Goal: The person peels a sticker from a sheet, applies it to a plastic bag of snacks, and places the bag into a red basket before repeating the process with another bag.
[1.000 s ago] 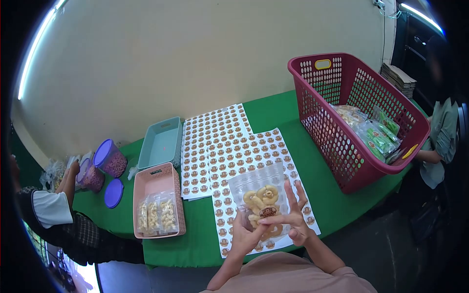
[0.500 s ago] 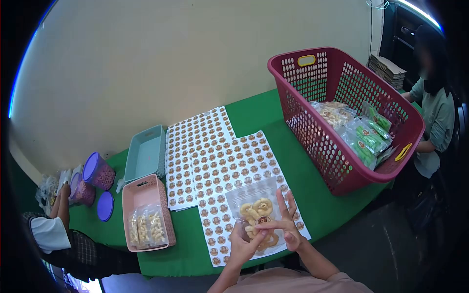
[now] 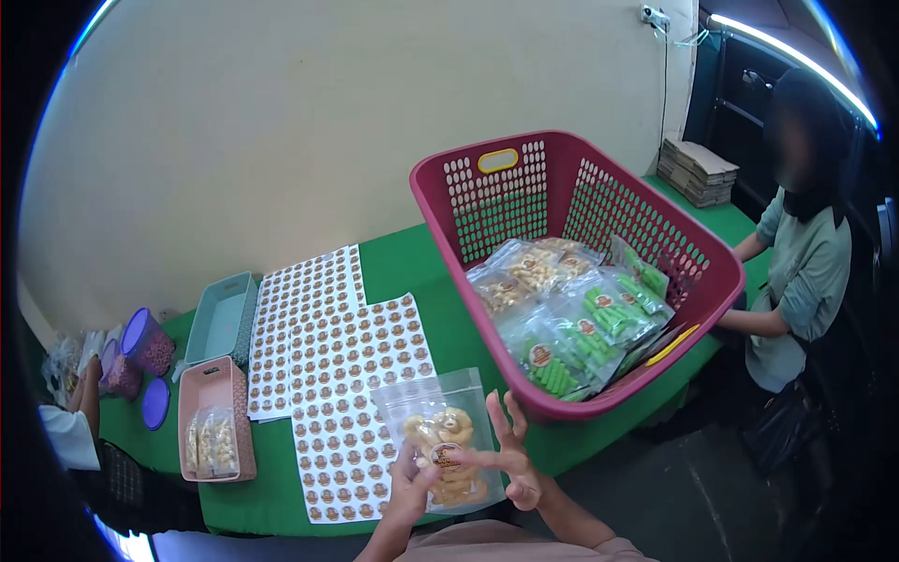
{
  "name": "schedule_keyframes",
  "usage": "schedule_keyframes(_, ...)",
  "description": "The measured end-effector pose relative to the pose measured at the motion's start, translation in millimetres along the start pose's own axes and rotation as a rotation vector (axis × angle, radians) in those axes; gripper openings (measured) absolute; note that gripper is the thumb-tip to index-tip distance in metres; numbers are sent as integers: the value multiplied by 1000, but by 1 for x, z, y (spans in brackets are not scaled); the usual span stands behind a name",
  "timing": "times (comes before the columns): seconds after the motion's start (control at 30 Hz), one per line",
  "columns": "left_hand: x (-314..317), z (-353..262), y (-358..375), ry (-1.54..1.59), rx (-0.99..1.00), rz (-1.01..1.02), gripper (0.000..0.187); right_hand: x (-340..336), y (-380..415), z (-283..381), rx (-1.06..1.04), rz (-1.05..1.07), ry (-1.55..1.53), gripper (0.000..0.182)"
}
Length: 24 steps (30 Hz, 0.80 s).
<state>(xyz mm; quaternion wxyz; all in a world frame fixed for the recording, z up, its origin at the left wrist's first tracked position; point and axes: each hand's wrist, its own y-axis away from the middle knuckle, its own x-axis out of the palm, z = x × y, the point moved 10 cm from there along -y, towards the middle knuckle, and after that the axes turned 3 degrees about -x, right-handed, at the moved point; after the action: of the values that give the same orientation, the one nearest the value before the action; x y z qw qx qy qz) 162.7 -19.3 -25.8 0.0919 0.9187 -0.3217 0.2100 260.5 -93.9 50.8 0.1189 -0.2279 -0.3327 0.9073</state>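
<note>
My left hand (image 3: pixel 408 489) grips the lower left side of a clear zip pouch (image 3: pixel 459 393) of pale, ring-shaped snacks. A round brown-and-white sticker (image 3: pixel 444 453) sits on the pouch's front. My right hand (image 3: pixel 523 468) has its index finger stretched over that sticker, with the other fingers spread above and nothing held in them. Under and left of the pouch lie white sheets (image 3: pixel 361 412) printed with rows of the same round stickers.
A maroon laundry basket (image 3: pixel 581 150) with bagged snacks stands right. Left are a pink basket (image 3: pixel 242 426), a teal basket (image 3: pixel 228 298), purple-lidded tubs (image 3: pixel 147 342) and a co-worker's arm (image 3: pixel 89 398). Another person (image 3: pixel 796 272) is beyond the maroon basket, near stacked cardboard (image 3: pixel 698 172).
The view has swung right, so the table's things appear farther left and more of the maroon basket's contents shows. My hands keep the same pose on the pouch.
</note>
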Motion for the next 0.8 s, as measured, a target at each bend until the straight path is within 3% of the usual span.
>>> schedule_keyframes(0.33, 24, 19, -2, 102, 46, -53, 67, -13, 13, -7, -19, 124, -60, 64)
schedule_keyframes(0.57, 22, 15, 13, 10, 128, 54, 72, 2, 3, -12, -14, 149, -25, 62)
schedule_keyframes(0.8, -10, 6, 31, -43, 53, -90, 71, 34, -12, -7, -7, 145, -42, 60)
